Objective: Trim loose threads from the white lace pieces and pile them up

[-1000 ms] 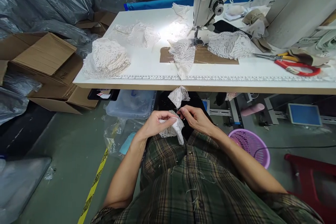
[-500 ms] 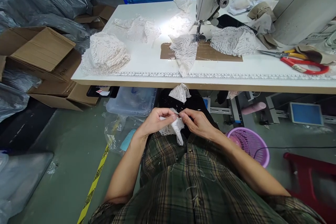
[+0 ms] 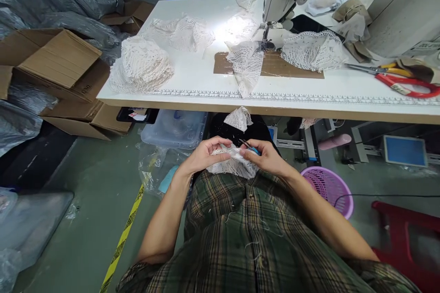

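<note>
A piece of white lace [image 3: 233,165] stretches between my two hands above my lap. My left hand [image 3: 212,152] pinches its left end between thumb and fingers. At the other end, my right hand [image 3: 264,157] is closed on small thread snips [image 3: 253,148] with a blue handle, and its thumb presses on the lace too. The dark tips of the snips point up and left; the rest lies hidden in the palm. Just beyond my hands, a second white lace piece [image 3: 238,119] rests on the dark cloth over my knees.
The sewing machine [image 3: 280,0] stands on the white table [image 3: 192,87], with a lace strip [image 3: 246,66] running from its needle area. A lace pile [image 3: 142,66] sits left, and red-handled scissors [image 3: 405,83] lie right. Below are a purple basket [image 3: 326,187] and a red stool [image 3: 395,229].
The lace between my hands has been spread out wider. The snips now show in my right hand, which has shifted slightly right. The whole view has tilted a little.
</note>
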### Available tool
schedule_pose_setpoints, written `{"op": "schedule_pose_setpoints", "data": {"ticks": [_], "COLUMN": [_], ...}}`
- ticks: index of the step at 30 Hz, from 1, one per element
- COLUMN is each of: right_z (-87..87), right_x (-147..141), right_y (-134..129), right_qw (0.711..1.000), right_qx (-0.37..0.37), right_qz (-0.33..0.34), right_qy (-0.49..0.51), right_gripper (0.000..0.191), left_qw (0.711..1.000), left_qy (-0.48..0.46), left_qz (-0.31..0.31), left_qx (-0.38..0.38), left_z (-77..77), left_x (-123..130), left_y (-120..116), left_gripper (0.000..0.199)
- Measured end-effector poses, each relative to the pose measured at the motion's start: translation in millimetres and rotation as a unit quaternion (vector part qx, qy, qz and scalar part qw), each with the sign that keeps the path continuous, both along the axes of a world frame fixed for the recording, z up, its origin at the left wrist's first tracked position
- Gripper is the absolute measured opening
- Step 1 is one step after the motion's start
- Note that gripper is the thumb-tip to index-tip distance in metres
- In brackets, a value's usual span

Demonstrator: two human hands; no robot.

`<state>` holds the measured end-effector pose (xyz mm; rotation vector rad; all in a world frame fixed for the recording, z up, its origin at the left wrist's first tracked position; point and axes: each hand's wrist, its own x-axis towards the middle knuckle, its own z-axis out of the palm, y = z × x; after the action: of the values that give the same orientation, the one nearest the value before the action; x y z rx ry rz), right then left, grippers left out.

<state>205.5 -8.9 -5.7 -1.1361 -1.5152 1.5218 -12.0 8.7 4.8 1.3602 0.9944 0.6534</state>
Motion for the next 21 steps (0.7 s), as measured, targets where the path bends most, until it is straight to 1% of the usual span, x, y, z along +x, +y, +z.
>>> {"op": "schedule_pose_setpoints", "data": {"ticks": [2, 4, 7, 11, 13, 16, 18, 21], "right_z": [2.3, 4.3, 5.9, 6.5, 7.2, 7.2, 5.4, 0.4], "right_x": [10.0, 20.8, 32.3, 34.7, 30.0, 15.0, 1.3, -17.7], "right_y": [1.6, 3.2, 5.4, 8.6, 10.5, 13.2, 13.9, 11.8], "right_qw": [0.999, 0.998, 0.996, 0.990, 0.986, 0.976, 0.976, 0.985], "right_qx": [-0.026, -0.030, 0.001, 0.050, 0.079, 0.129, 0.147, 0.136], "right_qz": [-0.016, -0.036, -0.077, -0.122, -0.144, -0.174, -0.159, -0.100], "right_qy": [0.015, 0.031, 0.052, 0.046, 0.034, 0.014, 0.014, 0.033], "right_gripper": [0.032, 0.032, 0.030, 0.026, 0.025, 0.024, 0.025, 0.027], "left_qw": [1.000, 0.998, 0.993, 0.991, 0.992, 0.997, 0.999, 0.999], "left_qy": [0.022, 0.064, 0.119, 0.134, 0.123, 0.078, 0.042, 0.000], "left_qz": [0.002, -0.010, -0.025, -0.025, -0.023, -0.014, -0.019, -0.037], "left_qx": [-0.005, -0.005, 0.003, 0.008, 0.001, -0.011, -0.017, 0.001], "left_z": [-3.9, -4.9, -3.0, 1.5, 5.3, 14.4, 22.0, 32.3], "left_x": [-9.5, -18.5, -26.8, -27.5, -25.0, -17.8, -10.8, 0.2], "left_y": [-1.6, -3.5, -5.4, -5.3, -5.4, -8.4, -12.8, -20.6], "left_gripper": [0.051, 0.054, 0.049, 0.036, 0.032, 0.030, 0.028, 0.020]}}
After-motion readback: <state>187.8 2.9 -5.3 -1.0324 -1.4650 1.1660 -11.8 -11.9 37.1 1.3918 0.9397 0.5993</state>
